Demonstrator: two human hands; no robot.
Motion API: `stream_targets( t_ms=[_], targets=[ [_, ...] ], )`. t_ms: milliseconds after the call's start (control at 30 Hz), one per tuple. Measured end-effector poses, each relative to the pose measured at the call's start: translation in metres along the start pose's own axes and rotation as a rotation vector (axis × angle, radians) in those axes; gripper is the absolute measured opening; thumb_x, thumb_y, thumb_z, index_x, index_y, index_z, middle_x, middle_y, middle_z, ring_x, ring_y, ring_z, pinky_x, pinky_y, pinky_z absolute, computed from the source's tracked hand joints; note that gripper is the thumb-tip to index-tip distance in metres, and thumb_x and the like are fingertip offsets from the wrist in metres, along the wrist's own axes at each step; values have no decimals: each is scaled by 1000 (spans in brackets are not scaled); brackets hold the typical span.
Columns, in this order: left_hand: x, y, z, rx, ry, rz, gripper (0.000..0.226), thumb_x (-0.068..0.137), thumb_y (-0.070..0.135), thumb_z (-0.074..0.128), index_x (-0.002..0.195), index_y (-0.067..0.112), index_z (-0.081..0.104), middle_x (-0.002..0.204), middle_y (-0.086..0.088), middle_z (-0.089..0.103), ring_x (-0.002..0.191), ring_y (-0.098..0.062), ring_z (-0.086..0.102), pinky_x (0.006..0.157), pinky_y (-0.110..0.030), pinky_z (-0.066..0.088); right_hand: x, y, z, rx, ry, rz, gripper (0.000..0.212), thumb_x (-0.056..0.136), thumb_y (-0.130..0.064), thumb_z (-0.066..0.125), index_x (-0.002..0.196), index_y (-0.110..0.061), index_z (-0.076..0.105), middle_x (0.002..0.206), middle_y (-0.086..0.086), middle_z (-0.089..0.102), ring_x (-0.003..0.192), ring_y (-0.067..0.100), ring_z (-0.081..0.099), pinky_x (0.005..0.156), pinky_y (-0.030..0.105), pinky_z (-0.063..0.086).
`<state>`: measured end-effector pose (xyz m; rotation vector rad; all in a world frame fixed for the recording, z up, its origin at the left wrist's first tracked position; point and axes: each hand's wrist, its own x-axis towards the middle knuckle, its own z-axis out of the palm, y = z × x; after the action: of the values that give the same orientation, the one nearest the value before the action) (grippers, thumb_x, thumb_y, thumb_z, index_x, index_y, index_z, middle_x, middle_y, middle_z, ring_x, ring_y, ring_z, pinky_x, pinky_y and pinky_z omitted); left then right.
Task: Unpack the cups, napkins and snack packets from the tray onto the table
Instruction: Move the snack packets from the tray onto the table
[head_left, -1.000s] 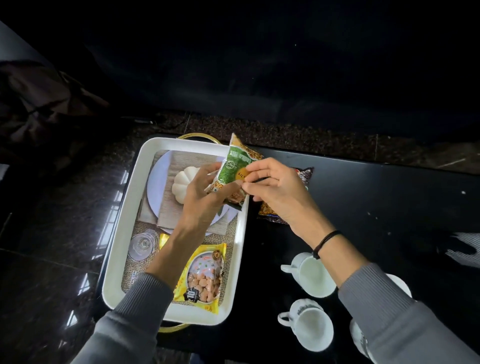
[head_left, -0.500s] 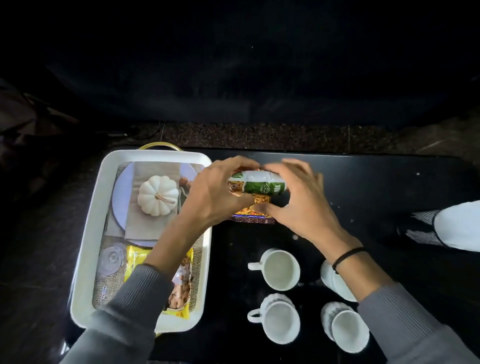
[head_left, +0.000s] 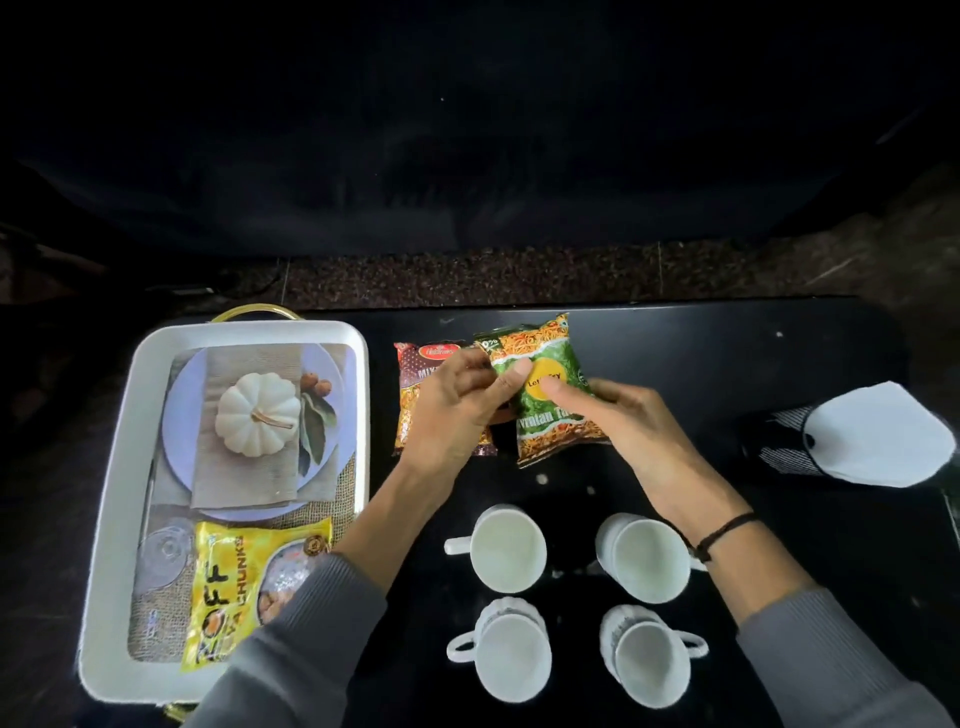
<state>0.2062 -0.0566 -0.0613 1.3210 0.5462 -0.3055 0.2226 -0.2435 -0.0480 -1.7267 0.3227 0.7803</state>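
A green snack packet (head_left: 550, 415) lies on the black table (head_left: 727, 364), just right of a red-brown snack packet (head_left: 413, 395). My left hand (head_left: 452, 415) reaches over the red-brown packet and pinches the green one's left edge with thumb and fingers. From the right, my right hand (head_left: 634, 436) grips its lower right side. The white tray (head_left: 111, 467) on the left holds a yellow snack packet (head_left: 234, 587) and a napkin printed with a white pumpkin (head_left: 249, 426). Several white cups (head_left: 506, 548) stand upright in front of my hands.
A white and black cap-like object (head_left: 872, 436) lies at the table's right edge. The tray has a gold handle (head_left: 249, 310) at its far end. Beyond the table's far edge is speckled dark floor (head_left: 467, 275).
Both hands carried the green packet from above the tray rightward and set it flat on the table beside the red-brown packet. The camera view shifted right.
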Motion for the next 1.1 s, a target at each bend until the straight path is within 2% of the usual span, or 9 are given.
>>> stream_targets(
  t_ms=[167,333,467,533,600,667,800,1000,1100],
  targets=[
    [4,-7,-2,274,130,38,28,95,23,72,120,13,65,94,-5,77,87,-15,77,75,-29,62,7,20,-4,65,269,67,49,72,-59,85,101,-21,76,94,-7,80,94,11,72,79,25,49],
    [4,-6,-21,518,288,95,6,94,21,67,97,23,72,74,0,72,59,-6,65,59,-23,55,15,33,8,1,185,107,39,82,-53,79,110,-31,64,94,-18,71,77,-11,67,65,16,38],
    [-2,-11,-33,854,339,158,9,96,30,62,101,28,69,65,7,58,60,-11,57,56,-31,47,19,33,18,-183,145,38,36,89,-63,66,113,-36,64,108,-18,70,89,-9,68,74,20,46],
    [-6,-12,-38,893,354,167,10,96,33,62,104,32,68,67,9,57,58,-8,56,50,-27,41,19,29,24,-255,157,19,52,92,-65,60,126,-27,62,117,-12,66,100,5,65,75,21,46],
    [-8,-13,-41,880,339,160,13,96,34,62,108,33,67,70,9,58,59,-7,56,49,-26,38,18,25,27,-313,205,-10,46,94,-62,59,122,-26,60,108,-12,64,89,-1,60,63,10,42],
    [-11,-13,-43,861,324,159,13,96,34,62,109,33,66,71,8,59,58,-6,55,49,-24,36,15,21,30,-376,260,-52,48,94,-59,61,123,-20,59,110,-8,61,94,4,61,71,10,48],
    [-19,-9,-51,802,320,158,15,96,32,64,110,30,66,73,6,60,61,-10,55,55,-29,45,1,9,39,-549,404,-162,51,93,-50,67,127,-12,57,117,-3,48,118,25,57,102,48,49],
    [-39,4,-80,764,343,165,15,95,32,65,108,26,69,69,8,64,65,-11,61,62,-32,50,-12,-18,70,-626,428,-293,34,93,-38,70,116,-15,60,116,2,53,113,21,55,88,26,42],
    [-53,6,-109,788,371,152,16,96,34,63,109,27,68,76,10,67,76,-15,67,65,-31,51,-15,-29,103,-659,342,-346,28,93,-40,69,111,-19,62,112,-3,54,107,19,59,87,32,49]
  ],
)
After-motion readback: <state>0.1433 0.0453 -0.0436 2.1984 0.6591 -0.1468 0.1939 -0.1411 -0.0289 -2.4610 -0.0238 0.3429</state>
